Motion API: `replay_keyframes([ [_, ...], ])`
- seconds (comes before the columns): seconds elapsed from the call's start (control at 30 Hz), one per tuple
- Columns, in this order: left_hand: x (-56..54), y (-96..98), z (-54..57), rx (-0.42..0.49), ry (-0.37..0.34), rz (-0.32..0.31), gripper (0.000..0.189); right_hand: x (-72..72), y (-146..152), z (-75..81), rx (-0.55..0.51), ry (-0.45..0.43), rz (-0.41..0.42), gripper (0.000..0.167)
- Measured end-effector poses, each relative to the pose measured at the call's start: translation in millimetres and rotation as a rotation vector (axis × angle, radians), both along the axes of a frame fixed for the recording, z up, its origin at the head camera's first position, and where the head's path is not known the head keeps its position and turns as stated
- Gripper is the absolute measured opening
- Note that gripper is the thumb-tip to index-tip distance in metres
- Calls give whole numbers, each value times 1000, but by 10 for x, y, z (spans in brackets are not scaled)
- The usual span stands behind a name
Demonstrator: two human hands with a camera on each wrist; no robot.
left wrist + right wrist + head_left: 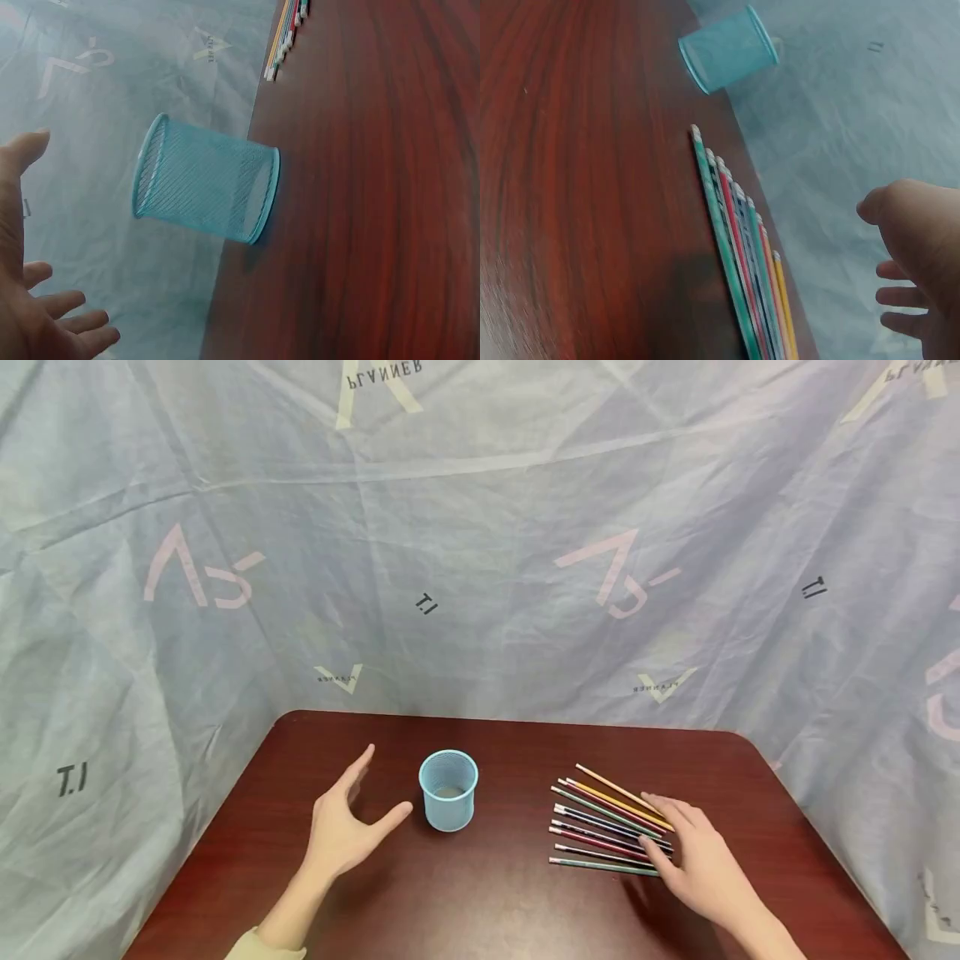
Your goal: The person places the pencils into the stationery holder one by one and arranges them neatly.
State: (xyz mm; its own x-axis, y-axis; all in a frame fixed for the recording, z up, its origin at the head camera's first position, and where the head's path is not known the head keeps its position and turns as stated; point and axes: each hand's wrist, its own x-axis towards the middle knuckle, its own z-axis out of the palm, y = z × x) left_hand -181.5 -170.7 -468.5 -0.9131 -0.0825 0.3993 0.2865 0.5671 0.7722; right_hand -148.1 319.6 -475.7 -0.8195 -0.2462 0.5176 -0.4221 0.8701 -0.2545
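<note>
A light blue mesh pencil cup [448, 793] stands upright near the middle of the table. To its left is my left hand [341, 827], thumb and fingers spread apart, holding nothing. In the left wrist view the cup [202, 180] shows side on, with the left hand [45, 300] short of its rim. Several pencils [600, 835] in yellow, red, green and dark colours lie side by side on the right. My right hand [697, 860] hovers over their right ends, fingers parted. The right wrist view shows the pencils' [742, 247] white-tipped ends pointing toward the cup.
The dark red wooden table [480, 910] has rounded far corners. A grey-blue cloth [480, 568] with printed letters hangs behind the table and along both sides.
</note>
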Motion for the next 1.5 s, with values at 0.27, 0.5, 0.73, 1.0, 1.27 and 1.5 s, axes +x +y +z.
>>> replay_keyframes([
  [0.27, -210, 235, -97, 197, -43, -112, 93, -114, -267, -148, 80, 58, 193, 30],
  [0.5, -308, 426, -194, 213, -43, -138, 91, -111, -416, -276, 136, 10, 318, 28],
  [0.73, -358, 574, -245, 231, -10, -123, 87, -103, -510, -337, 175, -55, 321, 29],
  [1.0, -371, 618, -295, 256, -14, -87, 83, -124, -566, -389, 185, -8, 279, 34],
  [1.27, -380, 598, -323, 266, -13, -87, 79, -151, -581, -371, 154, -157, 308, 25],
  [1.5, -383, 601, -310, 251, -17, -80, 80, -211, -599, -319, 130, -97, 351, 29],
])
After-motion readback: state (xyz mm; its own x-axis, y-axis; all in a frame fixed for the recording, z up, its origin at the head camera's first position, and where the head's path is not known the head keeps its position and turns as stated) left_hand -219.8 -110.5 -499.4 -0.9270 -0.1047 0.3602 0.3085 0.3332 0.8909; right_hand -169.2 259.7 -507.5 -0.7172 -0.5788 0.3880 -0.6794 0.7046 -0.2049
